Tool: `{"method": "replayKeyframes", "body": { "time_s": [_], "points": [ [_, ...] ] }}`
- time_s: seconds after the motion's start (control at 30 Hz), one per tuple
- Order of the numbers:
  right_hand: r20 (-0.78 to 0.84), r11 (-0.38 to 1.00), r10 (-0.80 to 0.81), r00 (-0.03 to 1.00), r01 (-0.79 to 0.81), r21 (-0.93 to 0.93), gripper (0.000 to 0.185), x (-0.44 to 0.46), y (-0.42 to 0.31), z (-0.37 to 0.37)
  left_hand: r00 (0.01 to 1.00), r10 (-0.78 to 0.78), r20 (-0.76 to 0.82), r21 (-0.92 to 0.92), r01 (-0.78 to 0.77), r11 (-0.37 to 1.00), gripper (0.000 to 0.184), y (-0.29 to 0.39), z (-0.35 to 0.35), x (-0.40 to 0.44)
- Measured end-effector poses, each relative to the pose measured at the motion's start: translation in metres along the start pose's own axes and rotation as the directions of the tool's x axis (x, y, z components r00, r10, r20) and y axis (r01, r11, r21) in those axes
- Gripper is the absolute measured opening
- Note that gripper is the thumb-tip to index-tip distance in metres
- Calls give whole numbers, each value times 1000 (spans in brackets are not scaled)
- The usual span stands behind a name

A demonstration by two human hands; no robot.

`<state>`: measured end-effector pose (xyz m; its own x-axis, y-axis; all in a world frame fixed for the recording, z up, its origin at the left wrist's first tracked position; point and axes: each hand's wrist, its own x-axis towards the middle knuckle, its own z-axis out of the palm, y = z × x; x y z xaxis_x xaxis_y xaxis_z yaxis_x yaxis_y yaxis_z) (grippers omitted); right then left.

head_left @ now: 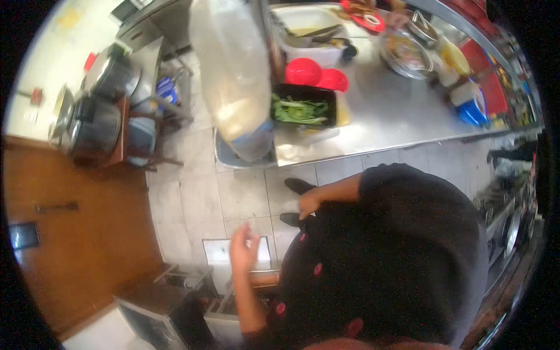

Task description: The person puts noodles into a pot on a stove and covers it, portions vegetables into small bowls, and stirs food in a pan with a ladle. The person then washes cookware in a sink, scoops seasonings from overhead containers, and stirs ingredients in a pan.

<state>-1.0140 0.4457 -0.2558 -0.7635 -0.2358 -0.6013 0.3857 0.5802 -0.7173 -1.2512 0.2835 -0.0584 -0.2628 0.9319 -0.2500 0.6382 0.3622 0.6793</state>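
On the steel table (388, 111) beyond my right hand (309, 202), whose grip I cannot tell, the black tray (300, 88) of greens (298, 111) lies roughly lengthwise along the edge, farther from my half-open, seemingly empty left hand (242, 248).

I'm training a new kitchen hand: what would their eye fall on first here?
Probably the big translucent bag, pale and bulky, by the picture-left end of the steel counter. Just right of it, bright red rounded items sit beyond a black tray of green vegetables. Lower down, the blurred left hand shows against the floor, the right hand near the dark jacket.
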Motion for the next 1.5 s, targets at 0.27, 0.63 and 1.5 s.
{"method": "replayKeyframes", "body": {
  "time_s": [0.27, 0.63, 1.5],
  "points": [
    [-364, 824, 529, 766, -360, 438, 48, -190, 96, 156, 760, 645, -82, 127, -634, 763, 23, 243, -18, 132],
    [-362, 653, 666, 652, -273, 707, 41, -360, 157, 210, 971, 238, 16, 645, -192, 739, 81, 336, 117, 330],
    [-951, 915, 301, -70, 302, 268, 48, -374, -4, -153, 540, 834, -115, 361, -759, 542, 83, 366, 94, 257]
  ]
}}
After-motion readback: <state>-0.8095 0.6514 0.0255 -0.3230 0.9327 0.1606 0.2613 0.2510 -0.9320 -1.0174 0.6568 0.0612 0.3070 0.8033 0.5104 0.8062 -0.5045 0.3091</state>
